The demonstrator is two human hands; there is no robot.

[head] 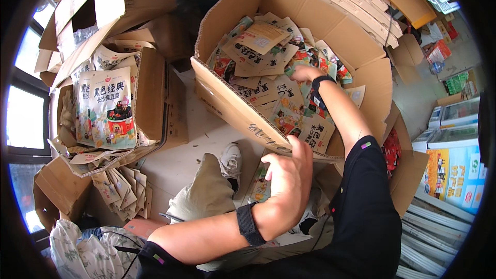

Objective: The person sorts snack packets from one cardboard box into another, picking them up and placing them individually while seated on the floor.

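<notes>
A large open cardboard box (325, 19) stands before me, heaped with printed paper snack pouches (255, 58) that lie at many angles. My right hand (306, 73) reaches down among the pouches; its fingertips are partly hidden, and a green pouch edge shows beside them. At the near wall of the box is my left hand (288, 174), its upper fingers against the top edge of the cardboard and the index finger bent apart. Whether it grips that edge is unclear. Both wrists wear black straps.
Left of me, a smaller carton (149, 97) holds upright pouches. Below it leans a fanned stack of pouches (124, 192) by another open carton (62, 190). A box with red packets (391, 153) stands right. Flattened cardboard (348, 0) lies behind the large box.
</notes>
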